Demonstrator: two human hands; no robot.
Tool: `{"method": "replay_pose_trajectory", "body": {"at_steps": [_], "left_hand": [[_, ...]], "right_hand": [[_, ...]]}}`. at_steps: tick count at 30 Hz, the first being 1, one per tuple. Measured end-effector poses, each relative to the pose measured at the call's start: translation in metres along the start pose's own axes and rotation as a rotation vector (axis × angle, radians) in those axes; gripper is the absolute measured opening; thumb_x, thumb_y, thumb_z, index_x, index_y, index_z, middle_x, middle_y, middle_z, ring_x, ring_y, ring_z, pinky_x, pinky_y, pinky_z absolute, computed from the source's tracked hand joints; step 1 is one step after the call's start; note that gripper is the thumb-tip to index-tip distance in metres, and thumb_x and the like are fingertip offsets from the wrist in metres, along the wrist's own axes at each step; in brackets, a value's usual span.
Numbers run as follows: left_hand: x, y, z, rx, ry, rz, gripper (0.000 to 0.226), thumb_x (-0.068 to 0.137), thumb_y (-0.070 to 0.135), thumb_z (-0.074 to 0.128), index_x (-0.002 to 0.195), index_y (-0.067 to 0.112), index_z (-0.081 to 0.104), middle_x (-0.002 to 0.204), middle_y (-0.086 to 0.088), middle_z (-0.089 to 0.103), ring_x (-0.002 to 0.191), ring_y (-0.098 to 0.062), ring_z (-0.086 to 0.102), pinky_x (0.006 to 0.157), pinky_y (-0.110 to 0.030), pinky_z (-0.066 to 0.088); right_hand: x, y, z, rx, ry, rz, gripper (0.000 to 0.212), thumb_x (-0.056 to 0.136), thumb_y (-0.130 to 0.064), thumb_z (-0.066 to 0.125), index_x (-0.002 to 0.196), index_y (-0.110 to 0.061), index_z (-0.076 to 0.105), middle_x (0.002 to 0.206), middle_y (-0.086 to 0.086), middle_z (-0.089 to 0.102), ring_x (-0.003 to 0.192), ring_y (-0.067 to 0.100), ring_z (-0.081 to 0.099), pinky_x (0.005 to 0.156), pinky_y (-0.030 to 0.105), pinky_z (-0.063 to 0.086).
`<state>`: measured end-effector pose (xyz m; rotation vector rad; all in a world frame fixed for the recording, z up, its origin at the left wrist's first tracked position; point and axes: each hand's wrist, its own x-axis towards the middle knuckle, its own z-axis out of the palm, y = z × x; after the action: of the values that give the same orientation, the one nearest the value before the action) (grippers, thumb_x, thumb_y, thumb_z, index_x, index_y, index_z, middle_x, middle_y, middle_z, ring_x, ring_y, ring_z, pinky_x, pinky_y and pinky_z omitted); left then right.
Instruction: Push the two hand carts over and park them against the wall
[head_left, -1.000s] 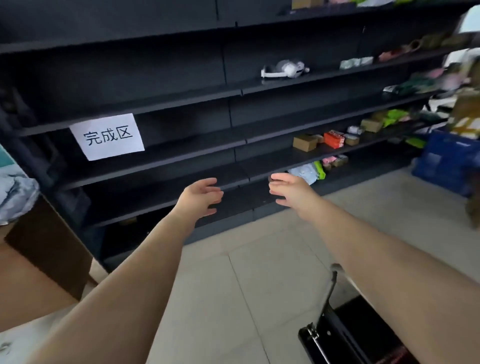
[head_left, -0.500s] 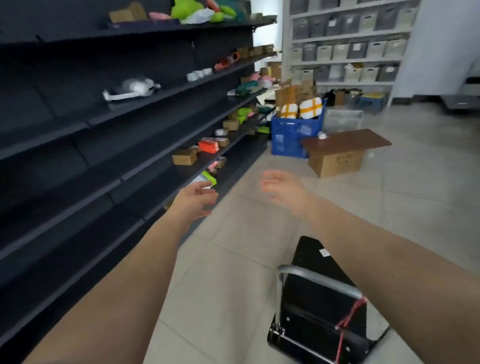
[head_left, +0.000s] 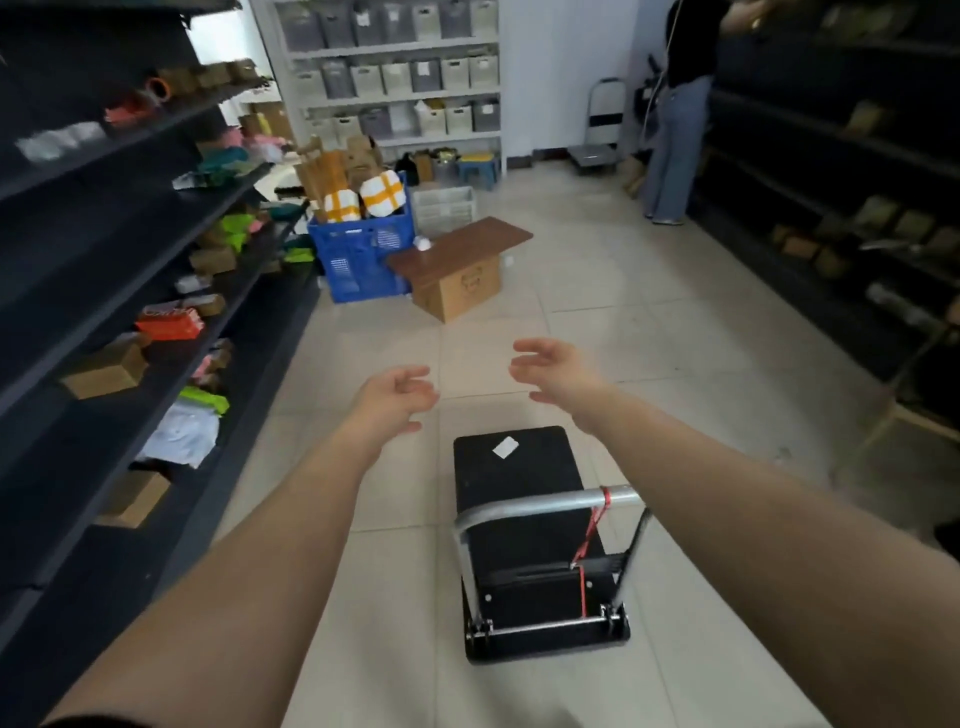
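Note:
A black hand cart (head_left: 514, 467) stands on the tiled floor right in front of me, its deck pointing down the aisle. Its silver handle bar (head_left: 540, 506) has a red cord tied near the right end. My left hand (head_left: 397, 397) and my right hand (head_left: 553, 371) are stretched forward above and beyond the cart, fingers spread, holding nothing. Both hands are clear of the handle, which lies below my forearms. A second hand cart (head_left: 600, 130), grey with an upright handle, stands far off against the white back wall (head_left: 566, 67).
Dark shelving with boxes and packets lines the left side (head_left: 130, 291) and the right side (head_left: 841, 171). A blue crate (head_left: 363, 249) and a cardboard box under a brown board (head_left: 457, 270) sit ahead left. A person (head_left: 675, 119) stands by the right shelves.
My view has swung right, from the left shelving to looking straight down the aisle. The black cart has come fully into view below my hands. Both hands stay open and raised.

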<state>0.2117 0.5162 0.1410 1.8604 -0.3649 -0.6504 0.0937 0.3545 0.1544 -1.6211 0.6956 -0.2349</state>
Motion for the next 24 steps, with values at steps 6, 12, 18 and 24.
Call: {"method": "replay_pose_trajectory", "body": {"at_steps": [6,12,18,24], "left_hand": [[0.025,-0.011,0.042,0.057,-0.105,-0.016,0.041,0.088,0.005,0.061,0.128,0.014,0.055,0.090,0.008,0.058,0.091,-0.014,0.058,0.077,-0.027,0.047],[0.045,-0.043,0.079,0.169,-0.113,-0.064,0.044,0.087,0.003,0.061,0.130,0.008,0.054,0.108,-0.005,0.059,0.108,-0.022,0.057,0.078,-0.019,0.041],[0.065,-0.097,0.129,0.352,-0.174,-0.182,0.050,0.086,0.005,0.065,0.133,0.010,0.052,0.132,-0.011,0.057,0.097,-0.017,0.053,0.059,-0.007,0.045],[0.077,-0.116,0.144,0.672,-0.385,-0.105,0.058,0.083,0.018,0.069,0.137,0.016,0.049,0.137,-0.006,0.055,0.124,-0.023,0.054,0.101,-0.027,0.039]], "right_hand": [[0.014,0.033,-0.030,-0.090,0.050,0.055,0.043,0.090,-0.011,0.062,0.131,-0.013,0.053,0.130,0.010,0.059,0.114,0.021,0.057,0.105,0.038,0.043],[0.038,0.077,-0.053,-0.227,0.023,0.099,0.044,0.089,-0.012,0.062,0.132,-0.015,0.053,0.131,0.007,0.059,0.110,0.018,0.057,0.098,0.027,0.043],[0.069,0.148,-0.064,-0.454,-0.169,0.232,0.048,0.088,-0.013,0.064,0.135,-0.015,0.052,0.135,0.007,0.058,0.123,0.022,0.056,0.103,0.027,0.042],[0.077,0.174,-0.070,-0.730,-0.278,0.243,0.056,0.085,-0.022,0.069,0.138,-0.018,0.048,0.137,0.004,0.055,0.122,0.023,0.055,0.104,0.033,0.043]]}}
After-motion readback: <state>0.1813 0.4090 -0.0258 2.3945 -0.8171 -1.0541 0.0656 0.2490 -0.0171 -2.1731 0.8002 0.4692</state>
